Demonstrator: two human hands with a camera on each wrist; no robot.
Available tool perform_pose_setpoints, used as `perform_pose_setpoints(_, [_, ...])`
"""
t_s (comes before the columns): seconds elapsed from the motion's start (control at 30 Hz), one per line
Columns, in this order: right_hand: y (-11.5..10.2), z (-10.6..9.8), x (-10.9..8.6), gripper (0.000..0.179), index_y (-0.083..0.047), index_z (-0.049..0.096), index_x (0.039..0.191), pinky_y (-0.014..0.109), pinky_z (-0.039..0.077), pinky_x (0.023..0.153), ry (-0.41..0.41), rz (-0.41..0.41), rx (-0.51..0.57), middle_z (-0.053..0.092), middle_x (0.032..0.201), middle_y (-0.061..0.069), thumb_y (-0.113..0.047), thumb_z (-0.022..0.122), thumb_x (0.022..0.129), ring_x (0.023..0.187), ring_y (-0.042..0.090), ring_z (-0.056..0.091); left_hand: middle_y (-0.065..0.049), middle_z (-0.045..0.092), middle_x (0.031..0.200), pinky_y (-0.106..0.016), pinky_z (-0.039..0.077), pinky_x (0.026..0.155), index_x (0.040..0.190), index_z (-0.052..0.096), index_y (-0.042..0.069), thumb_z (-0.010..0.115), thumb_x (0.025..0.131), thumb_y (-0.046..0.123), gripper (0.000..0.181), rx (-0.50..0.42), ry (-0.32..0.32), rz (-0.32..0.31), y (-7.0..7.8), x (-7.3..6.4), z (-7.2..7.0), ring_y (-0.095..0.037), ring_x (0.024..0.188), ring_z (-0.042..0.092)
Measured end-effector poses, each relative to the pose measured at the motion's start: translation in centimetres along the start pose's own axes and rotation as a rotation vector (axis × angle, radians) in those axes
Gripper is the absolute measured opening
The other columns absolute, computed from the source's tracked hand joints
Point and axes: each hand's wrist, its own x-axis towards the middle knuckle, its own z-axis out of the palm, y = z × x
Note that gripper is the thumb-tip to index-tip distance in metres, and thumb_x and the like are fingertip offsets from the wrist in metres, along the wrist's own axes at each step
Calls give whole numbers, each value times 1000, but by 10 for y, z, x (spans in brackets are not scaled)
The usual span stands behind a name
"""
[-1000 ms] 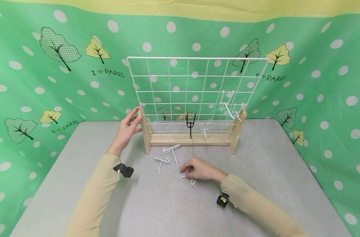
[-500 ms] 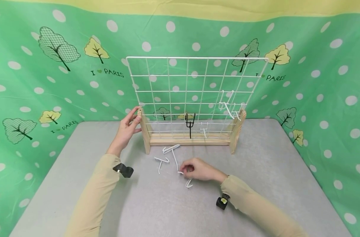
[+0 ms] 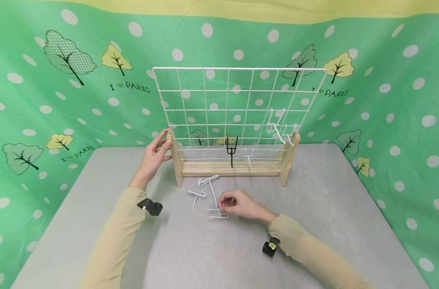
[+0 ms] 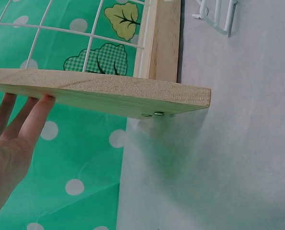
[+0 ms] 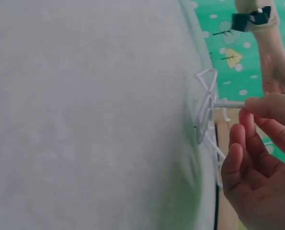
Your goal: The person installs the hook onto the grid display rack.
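Note:
In the head view my right hand [image 3: 239, 204] pinches a white wire hook [image 3: 219, 216] by its stem, its double-pronged end pointing left over the table. The right wrist view has that hook's stem [image 5: 228, 104] between thumb and fingertips, the other fingers bent below. My left hand [image 3: 152, 160] touches the left wooden side post [image 3: 175, 160] of a white wire grid rack [image 3: 228, 90]. In the left wrist view, its straight fingers [image 4: 34, 120] rest against the post's outer face. Two more white hooks, a longer one [image 3: 212, 188] and a shorter one [image 3: 196, 198], lie before the rack.
On the grid hang a black hook [image 3: 232, 151], a small white hook [image 3: 248, 157], and white hooks [image 3: 276, 130] near the right post. A wooden crossbar [image 3: 230, 171] joins the posts at the bottom. Behind the grey table [image 3: 205, 257] hangs a green dotted cloth [image 3: 96, 120].
My right hand has turned the white hook, so its pronged end has swung from below the hand to its left. The hand itself has shifted slightly. My left hand stays on the post.

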Motion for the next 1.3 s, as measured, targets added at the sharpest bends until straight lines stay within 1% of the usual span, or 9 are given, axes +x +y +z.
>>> perform_pose_setpoints(0.2, [3, 4, 0, 9, -3, 70, 91, 27, 55, 67, -8, 1, -9, 64, 81, -3, 3, 69, 83, 74, 8, 57, -26, 41, 138, -29, 57, 83, 153, 29, 17, 47, 103, 26, 54, -6, 3, 1, 1, 0, 1, -42, 123, 43])
perform_pose_setpoints(0.4, [3, 5, 0, 8, -1, 69, 90, 25, 55, 67, -24, 5, 3, 62, 79, -5, 3, 70, 83, 73, 7, 57, -26, 39, 139, -32, 57, 83, 154, 27, 15, 46, 104, 22, 54, -16, 3, -1, 3, 0, 1, -43, 123, 43])
perform_pose_setpoints(0.5, [3, 4, 0, 8, 0, 68, 91, 24, 55, 67, -38, 9, 10, 63, 80, -3, 3, 70, 83, 74, 7, 57, -25, 40, 139, -32, 57, 83, 154, 28, 16, 46, 104, 23, 54, -12, 2, -2, 2, 1, 1, -42, 124, 43])
perform_pose_setpoints(0.63, [1, 3, -2, 11, 3, 68, 94, 25, 54, 68, -29, 12, 6, 64, 83, 8, 5, 69, 83, 76, 11, 57, -25, 40, 139, -32, 56, 84, 154, 28, 18, 47, 104, 26, 54, -5, 1, -6, 1, 1, 1, -42, 124, 43])
perform_pose_setpoints(0.7, [3, 3, -1, 13, 3, 68, 95, 25, 54, 69, -23, 22, -9, 65, 84, 9, 7, 68, 82, 76, 11, 57, -25, 40, 139, -32, 56, 85, 154, 28, 18, 47, 103, 26, 54, -6, 1, -5, 1, 1, 1, -42, 124, 43])
perform_pose_setpoints(0.9, [13, 6, 2, 13, 1, 70, 94, 23, 55, 70, -28, 36, -62, 65, 82, -2, 6, 68, 82, 76, 7, 57, -25, 40, 139, -33, 56, 85, 154, 28, 17, 47, 103, 26, 54, -6, -2, -3, 2, 0, 0, -41, 123, 43])
perform_pose_setpoints(1.03, [13, 7, 4, 12, 1, 69, 92, 22, 54, 68, -34, 38, -68, 64, 80, -1, 7, 66, 82, 74, 6, 56, -25, 39, 140, -35, 56, 86, 154, 27, 17, 46, 104, 25, 54, -3, -5, -6, 2, 0, 0, -41, 124, 42])
perform_pose_setpoints(1.17, [14, 8, 5, 13, 0, 69, 90, 21, 53, 66, -44, 60, -85, 63, 79, -2, 8, 66, 81, 72, 4, 55, -25, 39, 140, -34, 56, 85, 154, 26, 17, 45, 104, 23, 54, -2, -5, -6, 2, 0, 0, -40, 124, 42])
perform_pose_setpoints(1.3, [14, 8, 6, 13, -2, 69, 88, 20, 52, 64, -51, 57, -108, 61, 76, -4, 8, 65, 80, 70, 3, 53, -25, 39, 140, -32, 56, 84, 154, 27, 18, 46, 104, 24, 54, -1, -1, -8, 3, -1, 1, -38, 123, 43])
